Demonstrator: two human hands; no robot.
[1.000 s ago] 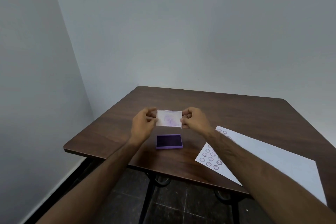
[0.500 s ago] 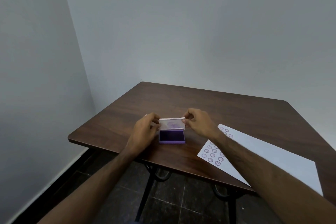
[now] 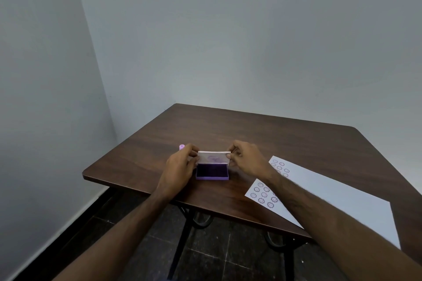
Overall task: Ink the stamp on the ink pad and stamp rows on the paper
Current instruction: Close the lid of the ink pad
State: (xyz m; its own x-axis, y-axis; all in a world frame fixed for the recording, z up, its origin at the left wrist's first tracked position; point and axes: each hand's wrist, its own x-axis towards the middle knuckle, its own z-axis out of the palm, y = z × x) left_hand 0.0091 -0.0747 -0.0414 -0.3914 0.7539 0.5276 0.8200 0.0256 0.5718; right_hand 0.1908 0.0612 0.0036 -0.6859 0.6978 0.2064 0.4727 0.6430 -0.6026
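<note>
A purple ink pad (image 3: 212, 172) lies open on the brown table (image 3: 274, 143), its dark inked surface showing. Its clear, ink-stained lid (image 3: 213, 157) stands tilted along the pad's far edge. My left hand (image 3: 180, 166) pinches the lid's left end and my right hand (image 3: 246, 158) pinches its right end. A small purple stamp (image 3: 181, 146) peeks out on the table just behind my left hand. The white paper (image 3: 331, 194) lies to the right, with rows of purple round stamp marks at its left end, partly hidden by my right forearm.
The table stands in a corner between two plain walls. Its near edge runs just below the ink pad, with black metal legs and a dark tiled floor beneath. The paper's near corner lies close to the table's front edge.
Both hands brought the lid down from mid-air to the ink pad's far edge, where it now stands tilted over the pad. The view has shifted a little, and the purple stamp now shows.
</note>
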